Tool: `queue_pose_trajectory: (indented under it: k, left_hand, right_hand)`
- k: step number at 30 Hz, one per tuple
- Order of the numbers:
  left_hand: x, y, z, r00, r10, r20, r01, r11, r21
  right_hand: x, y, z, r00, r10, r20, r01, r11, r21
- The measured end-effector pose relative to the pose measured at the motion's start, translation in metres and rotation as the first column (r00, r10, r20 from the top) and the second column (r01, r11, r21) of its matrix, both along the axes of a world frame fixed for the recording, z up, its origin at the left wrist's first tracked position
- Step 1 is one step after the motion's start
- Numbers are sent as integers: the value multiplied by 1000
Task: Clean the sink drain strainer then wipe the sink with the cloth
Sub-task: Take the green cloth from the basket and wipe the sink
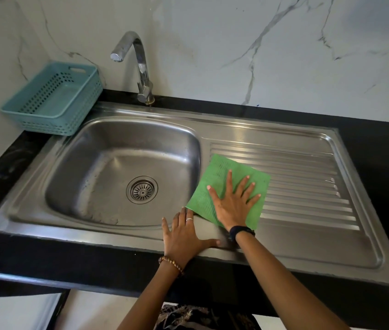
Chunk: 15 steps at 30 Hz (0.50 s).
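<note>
A green cloth [219, 172] lies flat on the ribbed drainboard of the steel sink [307, 239], just right of the bowl. My right hand [232, 203] presses flat on the cloth with fingers spread. My left hand [182, 236] rests palm down on the sink's front rim, fingers apart, its fingertips touching the cloth's near corner. The round drain strainer [142, 189] sits in the drain at the bottom of the bowl, untouched by either hand.
A chrome tap [141, 65] rises behind the bowl. A teal plastic basket [22, 108] stands on the black counter at the back left. Marble wall behind. Black counter edge [69, 260] runs along the front.
</note>
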State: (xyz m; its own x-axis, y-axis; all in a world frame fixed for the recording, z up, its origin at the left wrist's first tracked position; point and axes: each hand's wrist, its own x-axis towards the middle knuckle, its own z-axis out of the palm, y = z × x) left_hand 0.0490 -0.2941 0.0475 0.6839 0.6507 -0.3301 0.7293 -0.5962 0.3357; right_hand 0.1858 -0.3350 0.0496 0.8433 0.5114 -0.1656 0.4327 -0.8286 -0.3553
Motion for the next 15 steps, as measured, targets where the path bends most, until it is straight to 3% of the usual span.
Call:
queue_pose_trajectory:
  k: [4,8,12,15]
  left_hand:
    - [0,1,0,1000,0,2,0,1000,-15]
    - [-2,1,-1,1000,-15,8,16,1000,-26]
    - [-1,2,-2,1000,-14,10,14,1000,-28]
    - [-1,0,-3,1000,9,12,-9,1000,-17]
  right_hand:
    - [29,-34,-5,996,17,85,-8,993,-114]
    - [56,-64,-5,994,-23,107,37,991,-130]
    - [54,-51,-3,989,-107,101,119,985,-123]
    - [42,-32,-5,991,-52,126,70,988,-140]
